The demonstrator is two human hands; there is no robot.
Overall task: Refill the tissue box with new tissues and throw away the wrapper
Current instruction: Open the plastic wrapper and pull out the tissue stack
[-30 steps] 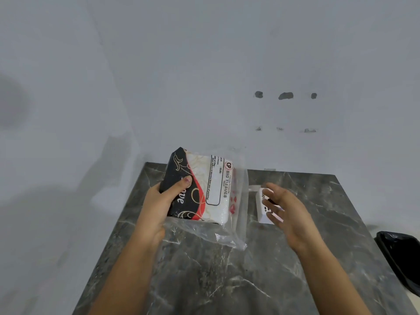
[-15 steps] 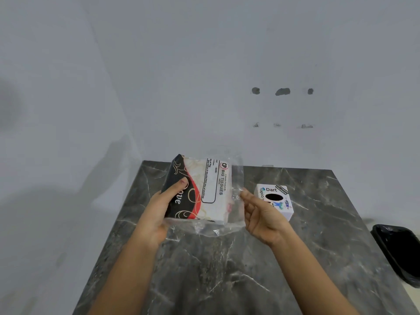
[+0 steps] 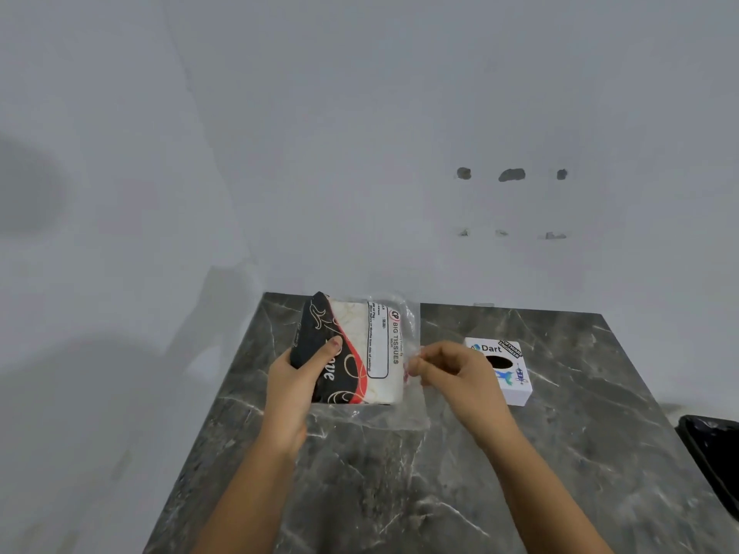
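Over the grey marble table (image 3: 400,493), left hand (image 3: 294,387) clamps the black-red-cream tissue pack in clear plastic wrapper (image 3: 356,353), held just above the surface. Right hand (image 3: 456,371) pinches the wrapper's right edge. Step looks like opening. Next: tear, slide tissues out, load the small white cube tissue box (image 3: 508,373) just right; black bin bag (image 3: 716,453) far right.

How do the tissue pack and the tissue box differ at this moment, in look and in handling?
The tissue pack is held up, gripped by the left hand with the right hand pinching its clear wrapper; the tissue box sits untouched on the table. The pack is black, red and cream in soft plastic; the box is a white cube with a dark oval opening. The pack looks larger. Both carry printed lettering.
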